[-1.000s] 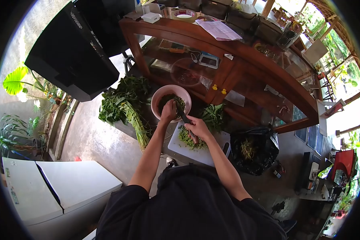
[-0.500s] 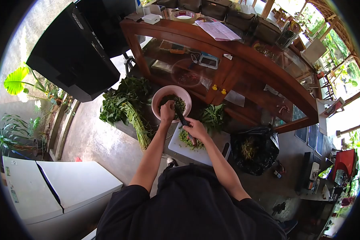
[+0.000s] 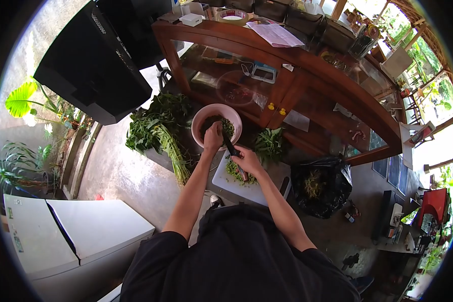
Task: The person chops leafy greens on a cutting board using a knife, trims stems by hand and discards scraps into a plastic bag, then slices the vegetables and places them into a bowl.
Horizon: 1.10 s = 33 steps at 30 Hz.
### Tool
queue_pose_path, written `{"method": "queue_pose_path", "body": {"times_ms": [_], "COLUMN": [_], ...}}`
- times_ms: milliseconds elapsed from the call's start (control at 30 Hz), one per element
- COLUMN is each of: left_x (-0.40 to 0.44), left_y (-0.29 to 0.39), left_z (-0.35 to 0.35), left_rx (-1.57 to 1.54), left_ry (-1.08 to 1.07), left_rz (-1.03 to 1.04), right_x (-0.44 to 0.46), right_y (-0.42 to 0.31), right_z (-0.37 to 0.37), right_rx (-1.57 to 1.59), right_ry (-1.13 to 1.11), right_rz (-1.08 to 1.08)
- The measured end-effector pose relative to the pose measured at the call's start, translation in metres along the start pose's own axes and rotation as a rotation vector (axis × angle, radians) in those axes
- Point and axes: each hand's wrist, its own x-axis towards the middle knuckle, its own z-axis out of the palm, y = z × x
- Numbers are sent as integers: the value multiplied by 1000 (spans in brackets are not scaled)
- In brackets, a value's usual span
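My right hand (image 3: 246,161) grips a knife (image 3: 232,146) above the near rim of a pink bowl (image 3: 197,118). Its dark blade points into the bowl and its handle end shows below my fist. Inside the bowl, my left hand (image 3: 214,136) is closed beside the blade; what its fingers hold, if anything, is hidden. Chopped green pieces (image 3: 228,130) lie in the bowl. More chopped greens (image 3: 233,173) are spread over the white cutting board (image 3: 222,184), under my right hand.
A big bunch of leafy stems (image 3: 161,126) lies left of the bowl, and loose leaves (image 3: 270,144) lie to the right. A black plastic bag (image 3: 332,194) with plant scraps stands beyond the board. Behind rises a wooden glass-front cabinet (image 3: 282,80); a white fridge (image 3: 100,229) is at left.
My left hand has shifted slightly up and right within the bowl, along the blade. The knife and my right hand stay nearly in place.
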Motion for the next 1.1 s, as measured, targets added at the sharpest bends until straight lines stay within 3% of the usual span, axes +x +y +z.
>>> {"method": "queue_pose_path", "body": {"times_ms": [100,167,300,500,567,667,767,933,1000,1067,1100], "left_x": [-8,-15,-33,-44,-48,-61,-94,-156,-167,-172,-172], "left_y": [15,8,23,45,53,60,76,53,47,40,41], "left_z": [-2,5,-8,-18,-18,-19,-18,24,39,47,51], "left_rx": [-138,-250,-139,-262,-181,-217,-355,-353,-219,-253,-154], "left_ry": [57,96,29,44,136,90,-75,-168,-104,-217,-217], "left_rz": [-107,25,66,-185,-41,39,-115,-101,8,-107,-91], "right_x": [-1,-12,-51,-86,-101,-123,-139,-161,-162,-161,-157], "right_y": [24,33,17,24,29,41,75,98,102,109,115], "right_z": [-2,-8,-23,-33,-35,-41,-45,-47,-51,-51,-49], "right_rx": [-83,-185,22,164,169,197,122,-187,-287,-386,-457], "right_ry": [35,81,-28,-49,-43,-14,42,190,206,215,290], "right_rz": [-115,-199,29,132,110,106,26,44,51,58,-115]}}
